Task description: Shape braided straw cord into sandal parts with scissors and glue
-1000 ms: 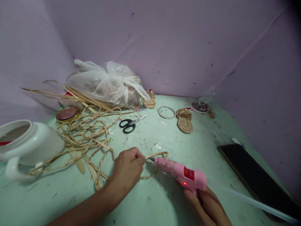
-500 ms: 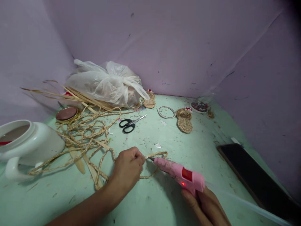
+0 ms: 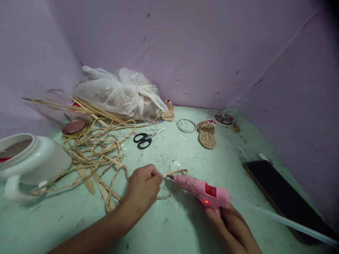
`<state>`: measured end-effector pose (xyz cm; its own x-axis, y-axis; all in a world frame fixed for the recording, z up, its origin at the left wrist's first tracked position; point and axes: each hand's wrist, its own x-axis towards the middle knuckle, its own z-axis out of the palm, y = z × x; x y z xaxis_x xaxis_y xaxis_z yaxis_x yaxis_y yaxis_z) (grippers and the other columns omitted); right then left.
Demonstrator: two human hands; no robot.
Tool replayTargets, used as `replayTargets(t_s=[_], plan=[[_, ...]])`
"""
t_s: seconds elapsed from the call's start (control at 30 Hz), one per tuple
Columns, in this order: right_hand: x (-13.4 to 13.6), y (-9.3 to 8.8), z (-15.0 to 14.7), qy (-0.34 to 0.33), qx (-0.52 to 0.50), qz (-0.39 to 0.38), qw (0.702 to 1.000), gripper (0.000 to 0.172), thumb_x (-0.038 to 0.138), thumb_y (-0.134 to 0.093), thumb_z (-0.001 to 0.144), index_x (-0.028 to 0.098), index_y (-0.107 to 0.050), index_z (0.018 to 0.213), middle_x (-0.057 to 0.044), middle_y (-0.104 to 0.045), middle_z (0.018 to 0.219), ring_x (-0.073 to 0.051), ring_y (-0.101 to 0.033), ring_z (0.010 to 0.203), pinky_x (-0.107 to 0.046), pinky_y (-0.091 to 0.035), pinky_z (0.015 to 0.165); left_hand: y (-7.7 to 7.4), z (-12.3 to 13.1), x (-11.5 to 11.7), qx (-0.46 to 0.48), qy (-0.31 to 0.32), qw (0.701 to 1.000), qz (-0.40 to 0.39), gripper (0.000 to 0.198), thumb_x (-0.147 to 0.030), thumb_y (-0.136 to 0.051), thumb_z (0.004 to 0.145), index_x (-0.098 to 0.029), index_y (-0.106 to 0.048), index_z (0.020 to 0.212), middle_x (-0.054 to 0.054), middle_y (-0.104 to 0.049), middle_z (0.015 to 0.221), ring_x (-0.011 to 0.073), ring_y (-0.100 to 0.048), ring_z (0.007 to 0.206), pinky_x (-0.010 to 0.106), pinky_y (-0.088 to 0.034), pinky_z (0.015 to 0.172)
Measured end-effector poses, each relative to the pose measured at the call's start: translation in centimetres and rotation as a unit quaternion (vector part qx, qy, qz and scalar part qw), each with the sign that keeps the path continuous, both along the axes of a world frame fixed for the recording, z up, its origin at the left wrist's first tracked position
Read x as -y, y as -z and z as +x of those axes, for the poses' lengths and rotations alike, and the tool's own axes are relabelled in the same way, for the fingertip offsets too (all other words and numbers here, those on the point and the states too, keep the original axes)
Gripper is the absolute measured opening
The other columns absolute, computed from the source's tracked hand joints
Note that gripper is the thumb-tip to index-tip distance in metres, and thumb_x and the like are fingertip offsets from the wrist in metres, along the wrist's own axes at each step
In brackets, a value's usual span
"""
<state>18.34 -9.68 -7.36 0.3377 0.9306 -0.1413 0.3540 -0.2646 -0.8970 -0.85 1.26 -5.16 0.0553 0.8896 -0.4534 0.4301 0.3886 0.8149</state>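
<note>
My left hand (image 3: 145,185) pinches a braided straw cord (image 3: 178,171) close to its end, and a loop of the cord sticks out to the right of the fingers. From that hand the rest runs left into a loose tangle (image 3: 97,148). In my right hand (image 3: 233,229) is a pink glue gun (image 3: 202,188) with a lit red light and a glue stick (image 3: 291,223) trailing from its back. The gun's nozzle points left, at the cord beside my left fingertips. Whether it touches the cord is hard to tell.
Black-handled scissors (image 3: 148,138), a white ring (image 3: 186,126) and a woven slipper-shaped piece (image 3: 206,134) lie ahead. A tied plastic bag (image 3: 124,93) sits against the wall. On the left is a white pitcher (image 3: 47,160); on the right, a dark phone-like slab (image 3: 286,197).
The glue gun's back end has risen slightly, while its nozzle stays by the cord. My left hand keeps its pinch in nearly the same place.
</note>
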Motion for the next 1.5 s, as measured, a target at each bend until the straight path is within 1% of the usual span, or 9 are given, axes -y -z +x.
replayTargets(t_s=[0.23,0.63,0.83,1.0,1.07,1.13,1.23,1.37,1.5], plan=[[-1.8,-2.0,-0.9,-0.020,-0.097,0.022,0.995,0.026,0.044,-0.058,0.076,0.021,-0.070,0.078,0.000,-0.052,0.052,-0.024,-0.059,0.079,-0.034,-0.048,0.073,0.0,0.1,-0.1,0.011,0.001,1.000,-0.003,0.015,-0.026,-0.046,0.068,-0.018,-0.048,0.056,-0.005,-0.049,0.044,0.0078,-0.042,0.032,0.019,-0.029,0.035],[-1.3,-1.5,-1.0,0.001,-0.075,0.026,0.997,0.028,0.047,-0.060,0.073,0.021,-0.068,0.079,-0.001,-0.056,0.058,-0.024,-0.057,0.075,-0.032,-0.048,0.065,0.1,0.1,0.0,0.006,0.005,1.000,0.007,0.016,-0.028,-0.046,0.070,-0.018,-0.049,0.058,-0.005,-0.050,0.043,0.0083,-0.042,0.032,0.019,-0.028,0.035],[-1.7,-2.0,-1.5,-0.014,-0.173,0.037,0.984,0.028,0.048,-0.058,0.076,0.021,-0.064,0.073,0.000,-0.055,0.056,-0.017,-0.052,0.058,-0.026,-0.045,0.054,-0.1,0.0,-0.3,0.005,0.001,0.999,0.051,0.030,-0.041,-0.051,0.070,-0.019,-0.040,0.052,-0.006,-0.043,0.037,0.0082,-0.038,0.030,0.020,-0.025,0.036],[-2.7,-2.9,-1.7,0.003,-0.296,0.064,0.953,0.037,0.045,-0.061,0.074,0.023,-0.060,0.104,-0.005,-0.064,0.106,-0.020,-0.058,0.091,-0.031,-0.046,0.079,-2.1,0.1,1.2,0.115,-0.075,0.982,0.129,0.012,-0.030,-0.052,0.067,-0.019,-0.052,0.073,-0.008,-0.042,0.044,0.0087,-0.036,0.039,0.020,-0.029,0.042],[-3.1,-3.1,-2.1,0.001,-0.332,0.082,0.940,0.037,0.042,-0.062,0.075,0.024,-0.059,0.107,-0.005,-0.060,0.116,-0.022,-0.055,0.104,-0.034,-0.042,0.089,-2.9,0.9,2.1,0.164,-0.052,0.979,0.113,0.016,-0.026,-0.054,0.066,-0.018,-0.056,0.080,-0.005,-0.048,0.051,0.0096,-0.040,0.046,0.020,-0.032,0.046],[-3.2,-3.1,-2.7,0.000,-0.357,0.105,0.928,0.030,0.040,-0.062,0.075,0.024,-0.061,0.101,-0.005,-0.062,0.113,-0.023,-0.054,0.107,-0.034,-0.041,0.091,-3.2,2.3,2.9,0.236,0.017,0.970,0.055,0.017,-0.029,-0.058,0.066,-0.015,-0.059,0.076,-0.001,-0.055,0.062,0.0110,-0.046,0.057,0.021,-0.036,0.053],[-3.0,-2.7,-3.5,-0.018,-0.362,0.114,0.925,0.029,0.040,-0.064,0.073,0.023,-0.063,0.097,-0.006,-0.067,0.102,-0.023,-0.059,0.097,-0.035,-0.044,0.085,-2.9,4.6,3.5,0.392,0.113,0.912,-0.037,0.029,-0.036,-0.063,0.067,-0.012,-0.062,0.084,0.004,-0.059,0.072,0.0127,-0.049,0.063,0.023,-0.038,0.057],[-2.7,-2.2,-3.1,-0.049,-0.289,0.122,0.948,0.035,0.043,-0.063,0.073,0.023,-0.064,0.101,-0.008,-0.066,0.103,-0.025,-0.059,0.098,-0.038,-0.044,0.086,-2.2,6.2,3.4,0.488,0.098,0.864,-0.079,0.032,-0.032,-0.071,0.061,-0.008,-0.063,0.079,0.006,-0.057,0.066,0.0126,-0.049,0.058,0.024,-0.035,0.053],[-2.7,-2.4,-0.6,-0.046,-0.254,0.172,0.951,0.058,0.046,-0.075,0.058,0.026,-0.060,0.110,-0.008,-0.063,0.108,-0.028,-0.058,0.100,-0.040,-0.044,0.088,-2.1,5.9,3.1,0.491,0.056,0.866,-0.073,0.030,-0.033,-0.076,0.056,-0.008,-0.063,0.067,0.005,-0.057,0.061,0.0117,-0.049,0.058,0.023,-0.035,0.054]])
